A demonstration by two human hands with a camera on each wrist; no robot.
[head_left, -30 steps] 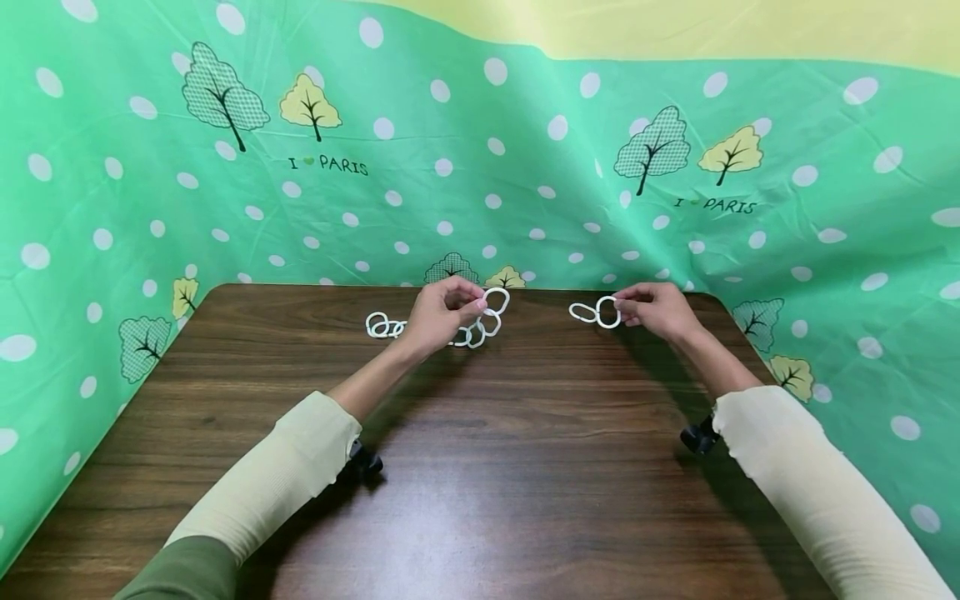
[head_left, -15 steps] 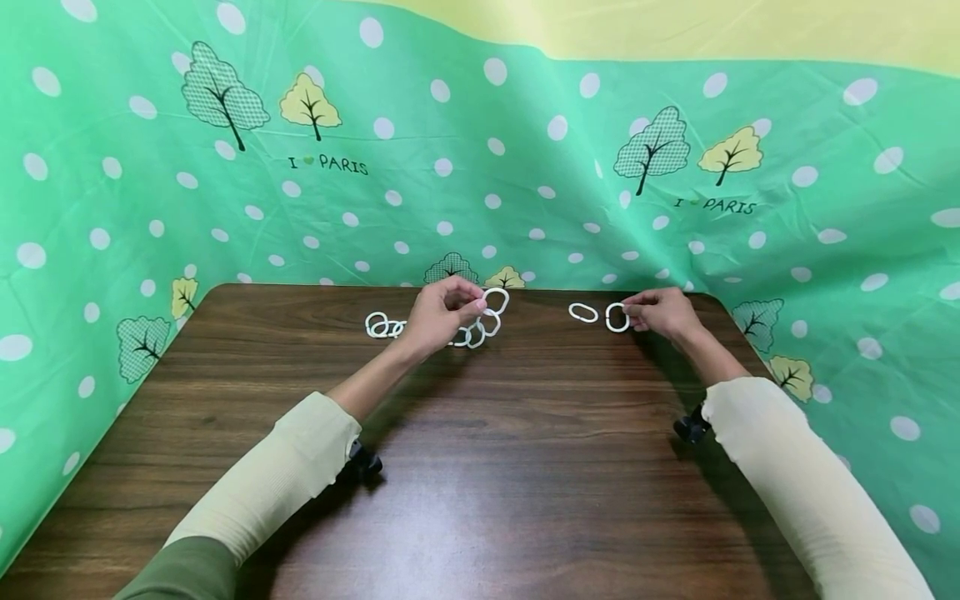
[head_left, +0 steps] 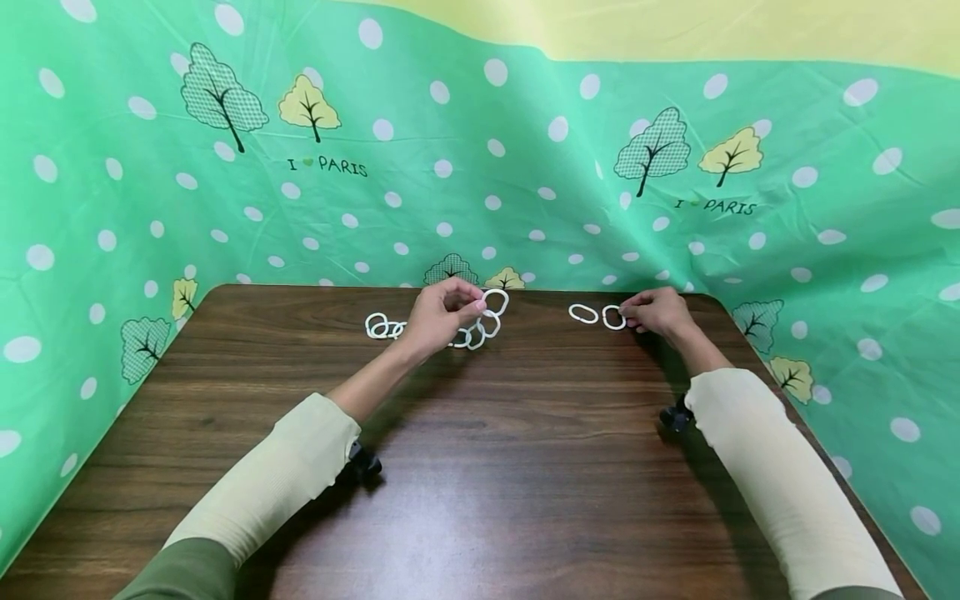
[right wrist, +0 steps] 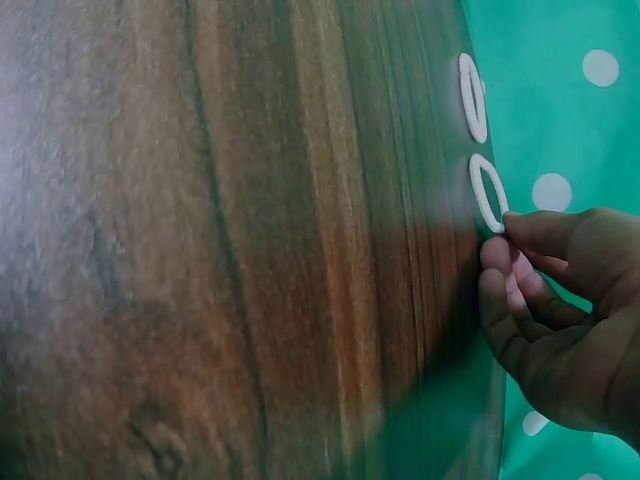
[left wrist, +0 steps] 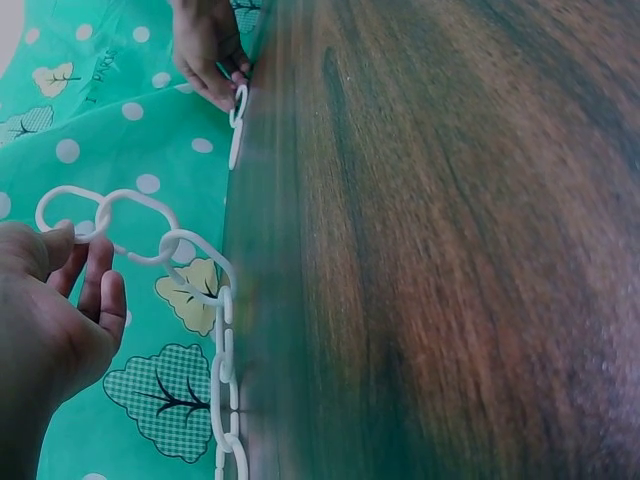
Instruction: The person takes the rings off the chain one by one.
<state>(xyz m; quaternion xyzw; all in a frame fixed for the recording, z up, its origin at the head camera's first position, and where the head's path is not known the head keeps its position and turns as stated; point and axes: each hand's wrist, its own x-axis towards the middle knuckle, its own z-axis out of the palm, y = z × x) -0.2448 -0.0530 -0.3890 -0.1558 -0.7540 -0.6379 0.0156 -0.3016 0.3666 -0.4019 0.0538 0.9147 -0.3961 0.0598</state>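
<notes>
Chain (left wrist: 226, 310) in one grip, single link (right wrist: 478, 198) in the other

Watching remotely, I see the left hand (head_left: 441, 318) pinch the white chain by its raised end, the rest dropping to the table (head_left: 480, 467) below and showing again on that hand's outer side. The right hand (head_left: 660, 312), well apart, pinches the single link between thumb and fingertips. A loose link (right wrist: 470, 115) lies just inside the right hand, near the held one without touching. Green dotted cloth (head_left: 517, 175) hangs beyond both hands.
</notes>
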